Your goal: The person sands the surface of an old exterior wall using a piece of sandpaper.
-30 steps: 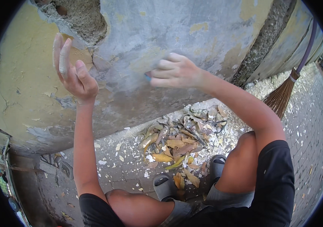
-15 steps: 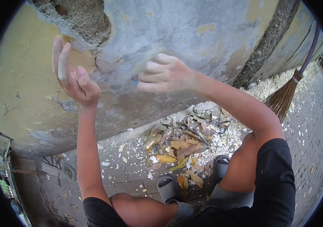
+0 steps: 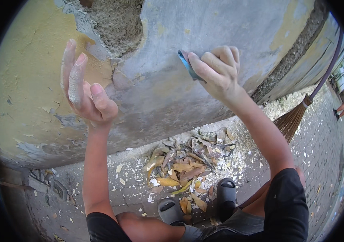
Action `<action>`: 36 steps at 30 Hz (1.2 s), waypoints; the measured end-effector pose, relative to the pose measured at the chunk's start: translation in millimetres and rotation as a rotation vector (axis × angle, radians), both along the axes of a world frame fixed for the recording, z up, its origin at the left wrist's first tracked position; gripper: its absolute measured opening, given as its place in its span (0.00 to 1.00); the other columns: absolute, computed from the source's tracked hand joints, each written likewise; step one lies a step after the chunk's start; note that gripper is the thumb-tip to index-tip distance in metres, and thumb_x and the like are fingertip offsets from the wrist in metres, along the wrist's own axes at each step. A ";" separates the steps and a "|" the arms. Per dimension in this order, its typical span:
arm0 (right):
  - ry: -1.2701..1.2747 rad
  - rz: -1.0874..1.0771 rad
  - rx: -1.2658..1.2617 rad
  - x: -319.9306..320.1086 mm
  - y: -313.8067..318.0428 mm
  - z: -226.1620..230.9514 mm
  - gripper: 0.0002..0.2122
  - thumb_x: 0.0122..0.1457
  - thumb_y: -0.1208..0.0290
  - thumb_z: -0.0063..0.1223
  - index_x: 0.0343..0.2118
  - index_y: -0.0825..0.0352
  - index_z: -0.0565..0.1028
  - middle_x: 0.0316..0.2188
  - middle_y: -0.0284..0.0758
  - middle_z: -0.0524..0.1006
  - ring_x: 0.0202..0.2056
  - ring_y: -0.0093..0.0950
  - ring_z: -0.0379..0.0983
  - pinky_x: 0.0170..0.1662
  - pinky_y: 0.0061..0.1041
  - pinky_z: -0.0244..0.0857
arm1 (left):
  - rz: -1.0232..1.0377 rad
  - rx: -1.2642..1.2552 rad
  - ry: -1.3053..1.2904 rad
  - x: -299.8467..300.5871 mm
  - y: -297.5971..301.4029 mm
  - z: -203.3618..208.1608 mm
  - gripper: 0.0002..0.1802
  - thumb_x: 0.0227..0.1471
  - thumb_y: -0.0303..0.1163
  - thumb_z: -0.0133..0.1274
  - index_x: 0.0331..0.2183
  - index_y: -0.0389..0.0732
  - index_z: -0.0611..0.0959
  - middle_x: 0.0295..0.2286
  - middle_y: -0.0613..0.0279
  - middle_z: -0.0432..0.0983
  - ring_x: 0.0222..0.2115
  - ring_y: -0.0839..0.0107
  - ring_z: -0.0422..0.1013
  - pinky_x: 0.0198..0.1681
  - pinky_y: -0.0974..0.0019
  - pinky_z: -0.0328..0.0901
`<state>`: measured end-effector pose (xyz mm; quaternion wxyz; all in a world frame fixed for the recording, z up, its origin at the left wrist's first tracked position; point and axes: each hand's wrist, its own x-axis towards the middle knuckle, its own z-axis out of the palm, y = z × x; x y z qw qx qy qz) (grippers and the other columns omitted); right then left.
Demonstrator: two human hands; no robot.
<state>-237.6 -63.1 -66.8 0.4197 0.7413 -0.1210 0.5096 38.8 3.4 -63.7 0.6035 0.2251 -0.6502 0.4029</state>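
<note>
My right hand (image 3: 219, 72) is closed round a small flat piece (image 3: 187, 65), bright blue on one side and dark grey on the other, which looks thin and folded. The piece sits close to the grey bare patch of the wall (image 3: 168, 86); whether it touches is hard to tell. To its left, my left hand (image 3: 89, 90) is raised with fingers apart and nothing in them, in front of the peeling yellow paint (image 3: 27, 80). White dust coats the fingers of both hands. Above and between them lies a rough hole (image 3: 117, 26) in the plaster.
Dry leaves (image 3: 186, 167) and paint flakes lie on the paving at the wall's foot, near my grey sandals (image 3: 225, 195). A stick broom (image 3: 293, 121) leans at the right by a rough vertical groove (image 3: 290, 52). Farther right, another person (image 3: 343, 105) is partly visible.
My right hand has moved right along the wall, away from my left hand, and the blue-edged piece now shows more. My left hand stays raised; the view has shifted slightly.
</note>
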 end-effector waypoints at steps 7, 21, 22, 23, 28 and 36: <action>0.230 0.061 0.050 -5.5 -3.6 -65.2 0.10 0.53 0.63 0.67 0.30 0.51 0.73 0.20 0.15 0.67 0.27 0.16 0.59 0.31 0.21 0.50 | -0.002 -0.056 0.016 2.5 -9.7 -3.1 0.24 0.59 0.30 0.34 0.56 0.34 0.68 0.55 0.37 0.66 0.55 0.43 0.67 0.57 0.46 0.65; -0.254 -0.027 -0.035 26.1 -4.3 -5.1 0.10 0.59 0.60 0.60 0.25 0.53 0.72 0.17 0.18 0.65 0.26 0.19 0.57 0.30 0.22 0.47 | 0.002 0.057 -0.021 -8.7 -0.3 1.6 0.27 0.57 0.26 0.31 0.58 0.30 0.64 0.59 0.37 0.59 0.60 0.45 0.60 0.63 0.43 0.59; -0.302 0.030 0.012 34.4 -4.3 -11.0 0.10 0.59 0.60 0.60 0.25 0.53 0.72 0.17 0.19 0.66 0.26 0.18 0.58 0.30 0.22 0.47 | -0.013 0.006 0.010 -7.3 -3.1 1.2 0.26 0.57 0.28 0.34 0.56 0.32 0.68 0.57 0.38 0.64 0.58 0.46 0.64 0.60 0.45 0.62; -0.350 0.087 0.057 43.0 -6.0 -20.2 0.10 0.59 0.60 0.60 0.25 0.53 0.72 0.18 0.19 0.68 0.27 0.18 0.59 0.30 0.22 0.47 | -0.029 -0.046 0.040 -6.5 -4.4 0.6 0.25 0.57 0.29 0.36 0.54 0.34 0.72 0.55 0.39 0.68 0.56 0.46 0.67 0.57 0.47 0.65; 0.402 0.067 0.482 9.6 52.5 -176.6 0.06 0.53 0.70 0.55 0.34 0.54 0.73 0.30 0.20 0.72 0.33 0.20 0.66 0.35 0.24 0.58 | -0.008 0.038 -0.018 -4.4 1.4 -3.8 0.25 0.57 0.28 0.36 0.55 0.35 0.72 0.56 0.40 0.67 0.59 0.46 0.64 0.61 0.47 0.62; 0.473 0.220 1.008 7.6 134.7 -234.1 0.12 0.53 0.69 0.52 0.41 0.59 0.74 0.33 0.26 0.74 0.40 0.26 0.70 0.44 0.28 0.64 | 0.364 0.410 -0.483 -76.2 20.2 -45.5 0.28 0.58 0.36 0.43 0.60 0.53 0.73 0.64 0.71 0.62 0.65 0.69 0.56 0.70 0.58 0.45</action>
